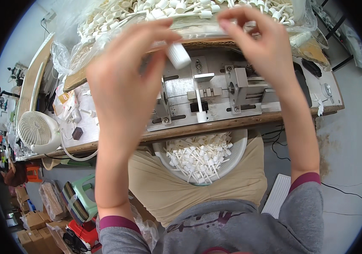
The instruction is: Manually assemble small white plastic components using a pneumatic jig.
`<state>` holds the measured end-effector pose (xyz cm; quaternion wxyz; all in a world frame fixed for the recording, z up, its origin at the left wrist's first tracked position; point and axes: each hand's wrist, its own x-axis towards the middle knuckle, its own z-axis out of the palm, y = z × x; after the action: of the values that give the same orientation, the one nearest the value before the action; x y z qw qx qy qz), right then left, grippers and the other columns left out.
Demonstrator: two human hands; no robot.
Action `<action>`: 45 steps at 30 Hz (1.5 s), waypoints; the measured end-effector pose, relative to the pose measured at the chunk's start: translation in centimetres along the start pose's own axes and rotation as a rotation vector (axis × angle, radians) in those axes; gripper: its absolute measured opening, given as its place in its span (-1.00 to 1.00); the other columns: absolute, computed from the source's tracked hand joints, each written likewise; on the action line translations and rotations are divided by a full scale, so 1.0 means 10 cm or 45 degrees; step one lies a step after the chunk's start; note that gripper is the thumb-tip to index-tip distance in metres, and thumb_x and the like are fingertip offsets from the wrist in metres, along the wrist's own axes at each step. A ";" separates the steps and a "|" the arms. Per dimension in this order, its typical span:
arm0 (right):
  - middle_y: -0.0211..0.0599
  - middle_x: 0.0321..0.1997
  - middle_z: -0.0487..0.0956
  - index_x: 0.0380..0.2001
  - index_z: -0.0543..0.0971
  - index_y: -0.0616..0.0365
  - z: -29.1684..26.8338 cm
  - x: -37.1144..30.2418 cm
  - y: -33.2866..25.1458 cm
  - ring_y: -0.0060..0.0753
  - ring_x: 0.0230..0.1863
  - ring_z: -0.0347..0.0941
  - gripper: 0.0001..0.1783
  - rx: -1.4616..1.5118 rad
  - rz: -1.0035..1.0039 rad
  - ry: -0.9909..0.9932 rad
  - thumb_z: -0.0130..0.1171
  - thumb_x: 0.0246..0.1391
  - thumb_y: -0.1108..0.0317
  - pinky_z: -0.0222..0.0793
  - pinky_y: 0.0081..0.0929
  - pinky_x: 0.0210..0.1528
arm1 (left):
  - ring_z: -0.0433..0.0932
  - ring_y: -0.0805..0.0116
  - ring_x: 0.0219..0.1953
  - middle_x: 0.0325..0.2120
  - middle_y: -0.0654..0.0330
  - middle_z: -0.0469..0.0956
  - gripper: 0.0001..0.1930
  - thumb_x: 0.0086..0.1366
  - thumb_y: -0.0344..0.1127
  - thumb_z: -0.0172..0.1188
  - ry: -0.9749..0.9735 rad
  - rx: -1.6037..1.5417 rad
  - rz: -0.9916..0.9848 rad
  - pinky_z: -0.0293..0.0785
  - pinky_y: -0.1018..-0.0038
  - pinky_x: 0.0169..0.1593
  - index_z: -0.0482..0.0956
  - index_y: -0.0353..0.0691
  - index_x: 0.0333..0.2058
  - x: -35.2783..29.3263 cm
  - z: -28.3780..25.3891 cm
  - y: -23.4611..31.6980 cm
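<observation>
My left hand (123, 80) is raised over the bench, blurred, with a white ribbed cap (178, 56) pinched between thumb and fingers. Whether a stem runs up from this cap is hidden by the fingers. My right hand (259, 40) is lifted at the front of the heap of white capped sticks (206, 12). Its thumb and forefinger come together, and anything between them is too small or hidden to make out. Below and between both hands is a metal fixture (176, 91). A white stick with a cap (201, 115) lies across its middle, cap end toward me.
A white basket (243, 146) full of capped sticks rests between my legs under the wooden bench edge (227, 123). Clear plastic sheeting (64, 46) surrounds the heap. A small white fan (39, 131) stands at the left, and a black tool (311, 67) lies at the right.
</observation>
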<state>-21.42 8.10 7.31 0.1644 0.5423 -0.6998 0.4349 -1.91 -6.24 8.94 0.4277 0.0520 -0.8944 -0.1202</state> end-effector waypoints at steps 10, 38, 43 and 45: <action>-0.02 -0.28 0.68 -0.21 0.63 0.33 0.32 0.54 0.31 -0.16 -0.25 0.61 -0.65 -0.030 0.214 -0.484 0.32 0.11 0.22 0.48 -0.31 -0.16 | 0.66 0.18 -0.14 0.15 0.00 0.58 -0.64 0.02 -0.42 0.50 -0.258 -0.120 -0.064 0.61 0.32 -0.05 0.71 -0.31 -0.16 -1.06 0.45 0.34; -0.02 0.22 0.60 -0.13 0.55 0.30 0.29 -1.27 -0.59 -0.30 -0.44 0.65 -0.65 -0.216 -0.133 -0.654 0.33 -0.05 0.54 0.56 -0.45 -0.42 | 0.68 0.12 -0.14 -0.26 -0.04 0.71 -0.75 0.31 -0.35 0.30 -0.179 0.111 -0.261 0.56 0.31 -0.06 0.70 -0.40 -0.12 0.41 0.24 -0.56; -0.01 0.12 0.65 -0.18 0.58 0.29 0.42 -1.24 -0.52 -0.45 -0.47 0.61 -0.70 -0.151 -0.343 -0.425 0.25 -0.06 0.49 0.54 -0.53 -0.44 | 0.65 0.06 -0.17 -0.29 -0.02 0.69 -0.73 0.33 -0.36 0.29 -0.417 -0.026 -0.419 0.55 0.31 -0.04 0.69 -0.40 -0.07 0.50 0.27 -0.41; -0.01 0.12 0.65 -0.16 0.59 0.29 0.43 -1.30 -0.50 -0.44 -0.39 0.65 -0.67 -0.023 -0.405 -0.382 0.27 -0.07 0.48 0.57 -0.54 -0.39 | 0.65 0.09 -0.21 -0.31 -0.01 0.69 -0.74 0.32 -0.38 0.30 -0.371 0.027 -0.269 0.55 0.32 -0.06 0.70 -0.40 -0.07 0.43 0.22 -0.31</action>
<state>-11.25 12.51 -2.13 0.1297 0.7030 -0.6260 0.3117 -6.36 -9.68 10.09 0.2780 0.1322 -0.9377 -0.1612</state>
